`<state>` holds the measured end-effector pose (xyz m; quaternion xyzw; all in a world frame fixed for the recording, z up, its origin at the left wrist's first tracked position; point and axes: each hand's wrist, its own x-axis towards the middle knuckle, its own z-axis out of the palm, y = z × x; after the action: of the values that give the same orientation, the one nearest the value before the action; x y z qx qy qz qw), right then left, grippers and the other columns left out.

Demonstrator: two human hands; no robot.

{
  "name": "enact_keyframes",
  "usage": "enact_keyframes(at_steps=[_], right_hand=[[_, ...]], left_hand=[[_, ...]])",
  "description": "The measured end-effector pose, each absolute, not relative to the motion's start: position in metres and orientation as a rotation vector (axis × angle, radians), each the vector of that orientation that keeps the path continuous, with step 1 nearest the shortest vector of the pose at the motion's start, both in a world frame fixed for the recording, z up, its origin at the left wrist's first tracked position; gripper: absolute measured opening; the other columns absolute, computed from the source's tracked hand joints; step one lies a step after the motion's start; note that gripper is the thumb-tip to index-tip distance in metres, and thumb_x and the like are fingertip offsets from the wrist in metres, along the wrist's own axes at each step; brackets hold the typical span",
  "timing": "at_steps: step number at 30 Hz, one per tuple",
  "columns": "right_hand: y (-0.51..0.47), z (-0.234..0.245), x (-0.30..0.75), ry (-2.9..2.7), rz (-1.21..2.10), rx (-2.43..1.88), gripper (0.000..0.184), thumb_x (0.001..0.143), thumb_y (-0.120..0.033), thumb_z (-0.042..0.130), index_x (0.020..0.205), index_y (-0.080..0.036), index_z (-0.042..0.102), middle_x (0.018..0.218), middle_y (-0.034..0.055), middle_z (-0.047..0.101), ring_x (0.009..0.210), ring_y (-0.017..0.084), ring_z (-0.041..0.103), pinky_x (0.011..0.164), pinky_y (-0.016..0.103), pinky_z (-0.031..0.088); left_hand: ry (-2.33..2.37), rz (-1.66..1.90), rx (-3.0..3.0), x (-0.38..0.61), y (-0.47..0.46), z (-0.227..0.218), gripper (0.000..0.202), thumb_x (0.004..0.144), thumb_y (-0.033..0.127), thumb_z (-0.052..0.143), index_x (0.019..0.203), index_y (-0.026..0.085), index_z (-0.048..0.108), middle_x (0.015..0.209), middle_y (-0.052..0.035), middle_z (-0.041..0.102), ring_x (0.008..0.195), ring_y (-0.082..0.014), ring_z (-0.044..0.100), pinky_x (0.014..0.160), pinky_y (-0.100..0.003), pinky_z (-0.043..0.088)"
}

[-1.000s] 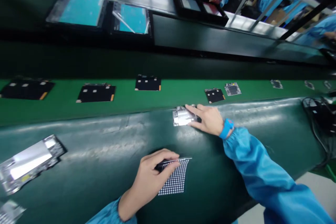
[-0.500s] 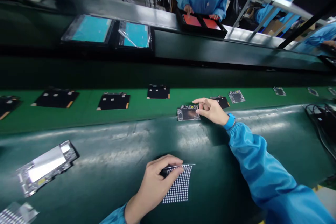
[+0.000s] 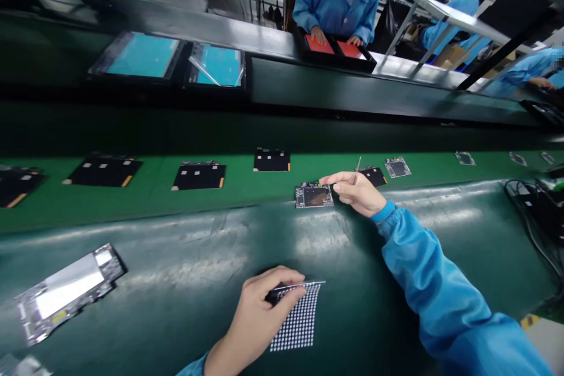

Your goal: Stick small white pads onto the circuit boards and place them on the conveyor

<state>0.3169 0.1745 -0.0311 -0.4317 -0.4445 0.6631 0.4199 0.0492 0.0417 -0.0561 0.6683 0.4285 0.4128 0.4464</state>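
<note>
My left hand (image 3: 259, 311) is closed over the near bench, pinching the top of a sheet of white dots (image 3: 296, 317). The sheet hangs down with its upper edge seen as a thin line, and something dark shows between thumb and fingers. My right hand (image 3: 358, 191) reaches to the green belt with fingers pinched. A thin pale stick (image 3: 359, 163) rises from behind its fingers; its lower part is hidden. The right fingertips are at the upper right corner of a circuit board (image 3: 314, 195); whether they grip it I cannot tell.
Black panels (image 3: 199, 176) and small circuit boards (image 3: 397, 167) lie along the green belt (image 3: 238, 188). A larger silver board (image 3: 70, 291) rests at left on the bench. Cables (image 3: 531, 217) lie at right. Across the line, a co-worker (image 3: 339, 0) touches red panels in a black tray.
My right hand has turned slightly, and the thin stick now shows above it. The black panels have shifted right along the belt. My left hand keeps its hold on the dotted sheet.
</note>
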Motion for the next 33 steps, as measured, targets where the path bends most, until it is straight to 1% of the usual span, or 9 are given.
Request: enact_keyframes(at_steps=[6, 11, 16, 18, 20, 23, 25, 27, 33], right_hand=[[0.172, -0.032, 0.313, -0.935, 1.736, -1.042, 0.018, 0.067, -0.023, 0.087, 0.079, -0.016, 0.075, 0.079, 0.002, 0.073, 0.042, 0.001, 0.017, 0.039, 0.02, 0.011], [0.164, -0.032, 0.313, -0.854, 1.811, -0.961, 0.023, 0.066, -0.02, 0.088, 0.07, -0.017, 0.066, 0.074, -0.0013, 0.07, 0.041, 0.0, 0.017, 0.038, 0.018, 0.01], [0.156, -0.034, 0.32, -0.939, 1.74, -1.016, 0.026, 0.072, -0.033, 0.086, 0.088, -0.017, 0.074, 0.069, -0.0004, 0.07, 0.041, 0.001, 0.017, 0.038, 0.018, 0.013], [0.155, -0.036, 0.321, -1.035, 1.634, -1.104, 0.028, 0.076, -0.041, 0.082, 0.088, -0.017, 0.075, 0.073, 0.0024, 0.072, 0.041, 0.002, 0.022, 0.038, 0.019, 0.018], [0.156, -0.038, 0.321, -1.249, 1.394, -1.232, 0.028, 0.078, -0.044, 0.079, 0.081, -0.017, 0.075, 0.085, 0.0071, 0.075, 0.046, 0.006, 0.042, 0.041, 0.021, 0.033], [0.162, -0.041, 0.316, -1.674, 1.017, -1.342, 0.034, 0.072, -0.039, 0.086, 0.098, -0.019, 0.077, 0.121, 0.0123, 0.072, 0.094, 0.023, 0.07, 0.073, 0.033, 0.058], [0.167, -0.041, 0.312, -1.922, 0.87, -1.412, 0.06, 0.067, -0.032, 0.09, 0.123, -0.022, 0.07, 0.14, 0.0127, 0.063, 0.122, 0.031, 0.063, 0.096, 0.042, 0.056], [0.168, -0.039, 0.306, -2.092, 0.744, -1.516, 0.073, 0.066, -0.028, 0.091, 0.134, -0.023, 0.064, 0.142, 0.013, 0.061, 0.129, 0.033, 0.059, 0.106, 0.048, 0.05], [0.135, -0.029, 0.299, -2.293, 0.666, -1.329, 0.083, 0.067, -0.048, 0.089, 0.14, -0.023, 0.057, 0.14, 0.0115, 0.062, 0.126, 0.028, 0.062, 0.105, 0.041, 0.051]], left_hand=[[1.053, 1.028, 1.668, 0.048, 0.041, -0.057, 0.011, 0.08, 0.014, 0.074, 0.083, 0.024, 0.077, 0.075, 0.0026, 0.079, 0.063, -0.0131, 0.075, 0.062, -0.017, 0.059], [1.06, 1.019, 1.673, 0.047, 0.041, -0.059, 0.011, 0.081, 0.014, 0.073, 0.083, 0.024, 0.077, 0.075, 0.0028, 0.079, 0.063, -0.013, 0.075, 0.062, -0.017, 0.059], [1.054, 1.019, 1.668, 0.047, 0.04, -0.06, 0.011, 0.081, 0.014, 0.073, 0.083, 0.024, 0.077, 0.076, 0.0028, 0.079, 0.064, -0.0126, 0.074, 0.063, -0.017, 0.059], [1.059, 1.027, 1.662, 0.047, 0.039, -0.06, 0.011, 0.081, 0.014, 0.072, 0.082, 0.024, 0.077, 0.076, 0.0025, 0.079, 0.063, -0.0125, 0.074, 0.062, -0.017, 0.059], [1.067, 1.024, 1.663, 0.047, 0.039, -0.058, 0.011, 0.081, 0.013, 0.072, 0.082, 0.024, 0.077, 0.076, 0.0026, 0.079, 0.063, -0.0124, 0.075, 0.062, -0.016, 0.059], [1.077, 1.008, 1.682, 0.048, 0.041, -0.056, 0.011, 0.08, 0.013, 0.072, 0.082, 0.024, 0.077, 0.074, 0.003, 0.078, 0.063, -0.0126, 0.075, 0.063, -0.016, 0.06], [1.08, 1.012, 1.697, 0.048, 0.042, -0.054, 0.011, 0.08, 0.014, 0.072, 0.081, 0.024, 0.077, 0.074, 0.0032, 0.078, 0.062, -0.0124, 0.075, 0.063, -0.016, 0.06], [1.08, 1.034, 1.712, 0.047, 0.042, -0.054, 0.01, 0.081, 0.016, 0.072, 0.08, 0.024, 0.077, 0.074, 0.0029, 0.079, 0.062, -0.0125, 0.075, 0.062, -0.016, 0.06], [1.093, 1.05, 1.756, 0.044, 0.047, -0.058, 0.007, 0.082, 0.027, 0.073, 0.079, 0.025, 0.078, 0.075, 0.0012, 0.08, 0.062, -0.0156, 0.076, 0.061, -0.018, 0.062]])
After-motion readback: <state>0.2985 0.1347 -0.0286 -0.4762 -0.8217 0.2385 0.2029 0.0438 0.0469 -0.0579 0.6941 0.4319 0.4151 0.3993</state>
